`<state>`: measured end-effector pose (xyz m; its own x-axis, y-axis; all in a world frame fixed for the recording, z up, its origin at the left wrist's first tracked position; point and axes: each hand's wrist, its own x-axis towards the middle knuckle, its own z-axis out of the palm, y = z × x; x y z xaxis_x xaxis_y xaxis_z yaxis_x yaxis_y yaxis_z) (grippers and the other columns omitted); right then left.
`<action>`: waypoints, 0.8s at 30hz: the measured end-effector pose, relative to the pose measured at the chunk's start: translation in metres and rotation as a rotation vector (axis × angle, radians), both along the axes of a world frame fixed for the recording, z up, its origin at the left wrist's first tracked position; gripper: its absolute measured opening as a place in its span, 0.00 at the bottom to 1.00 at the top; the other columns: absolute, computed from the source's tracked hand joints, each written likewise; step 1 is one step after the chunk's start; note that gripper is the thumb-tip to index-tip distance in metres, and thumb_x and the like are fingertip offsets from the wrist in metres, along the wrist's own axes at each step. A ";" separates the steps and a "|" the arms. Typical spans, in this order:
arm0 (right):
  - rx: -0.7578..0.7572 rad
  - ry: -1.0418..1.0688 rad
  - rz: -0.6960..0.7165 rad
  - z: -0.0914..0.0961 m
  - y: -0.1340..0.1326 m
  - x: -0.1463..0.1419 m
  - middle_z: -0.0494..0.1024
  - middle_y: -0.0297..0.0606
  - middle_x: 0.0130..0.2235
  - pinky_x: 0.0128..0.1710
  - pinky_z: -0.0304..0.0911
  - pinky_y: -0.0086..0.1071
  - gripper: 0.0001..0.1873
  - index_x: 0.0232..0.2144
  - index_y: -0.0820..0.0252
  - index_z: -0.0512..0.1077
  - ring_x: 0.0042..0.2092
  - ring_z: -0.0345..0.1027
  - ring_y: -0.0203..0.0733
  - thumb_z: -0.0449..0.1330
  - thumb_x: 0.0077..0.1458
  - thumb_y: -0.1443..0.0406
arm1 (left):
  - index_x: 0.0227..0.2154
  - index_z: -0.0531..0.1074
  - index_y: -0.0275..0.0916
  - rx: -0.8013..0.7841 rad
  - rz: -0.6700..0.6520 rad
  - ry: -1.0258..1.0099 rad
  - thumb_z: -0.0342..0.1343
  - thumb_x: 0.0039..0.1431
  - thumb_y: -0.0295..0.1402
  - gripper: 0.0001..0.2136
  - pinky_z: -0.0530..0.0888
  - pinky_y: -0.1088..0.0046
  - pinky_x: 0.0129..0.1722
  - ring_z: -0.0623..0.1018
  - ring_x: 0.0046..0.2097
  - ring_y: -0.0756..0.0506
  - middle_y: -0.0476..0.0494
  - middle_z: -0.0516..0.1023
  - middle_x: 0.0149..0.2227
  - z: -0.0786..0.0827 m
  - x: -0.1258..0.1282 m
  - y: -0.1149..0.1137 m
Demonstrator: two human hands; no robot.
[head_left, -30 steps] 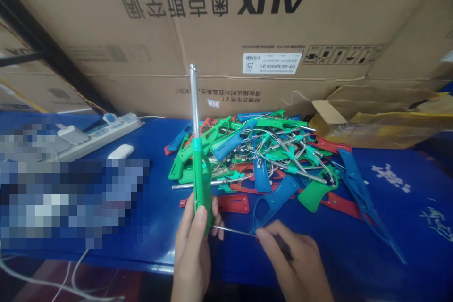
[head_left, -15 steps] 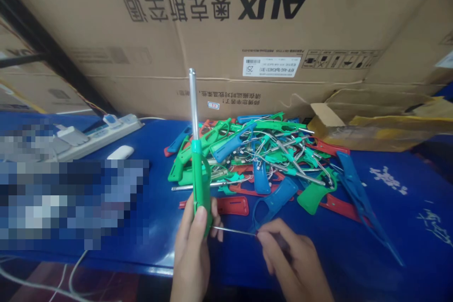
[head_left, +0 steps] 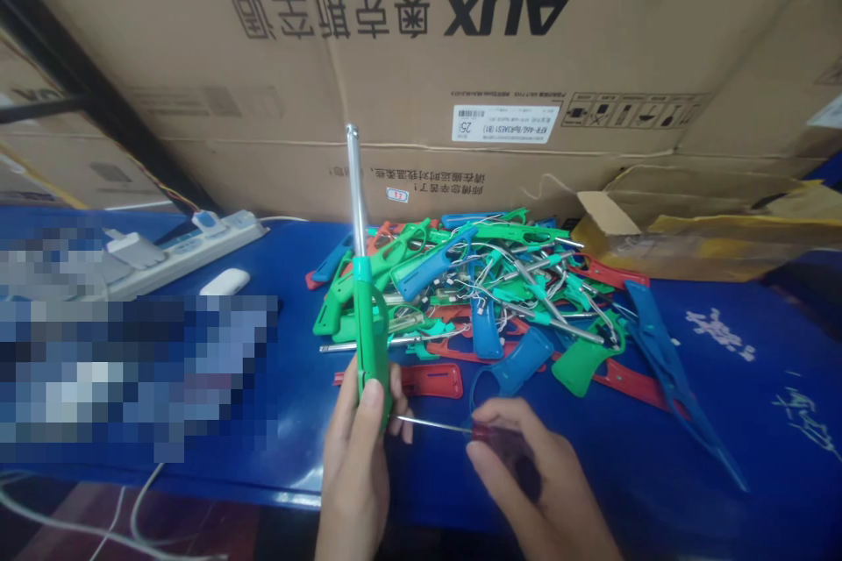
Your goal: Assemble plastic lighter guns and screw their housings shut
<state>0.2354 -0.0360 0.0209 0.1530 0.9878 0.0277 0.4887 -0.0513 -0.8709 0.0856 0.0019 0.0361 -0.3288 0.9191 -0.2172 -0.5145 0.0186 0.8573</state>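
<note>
My left hand is closed round the green handle of a long-nosed gas lighter, its metal tube pointing up. In my right hand is a screwdriver with a dark red handle. The screwdriver's thin shaft runs left to the lower part of the lighter's handle; its tip is hidden there by the handle and my left fingers. Just beyond both hands lies a pile of lighter parts: green, blue and red shells, metal tubes and white wires.
Behind the pile stands a large cardboard box. An opened smaller carton is at the back right. A power strip with plugs and a white rounded object lie at left on the blue table. Part of the left side is pixelated.
My right fingers have shifted round the screwdriver's handle, so more of it shows. The lighter has tilted and moved very slightly left in my left hand.
</note>
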 end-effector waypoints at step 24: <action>0.194 -0.028 0.231 0.001 0.009 0.003 0.80 0.32 0.35 0.34 0.69 0.24 0.07 0.38 0.52 0.74 0.32 0.76 0.35 0.59 0.65 0.57 | 0.43 0.78 0.41 -0.006 0.032 0.011 0.69 0.55 0.47 0.19 0.68 0.77 0.30 0.70 0.32 0.50 0.47 0.74 0.33 0.001 0.001 -0.001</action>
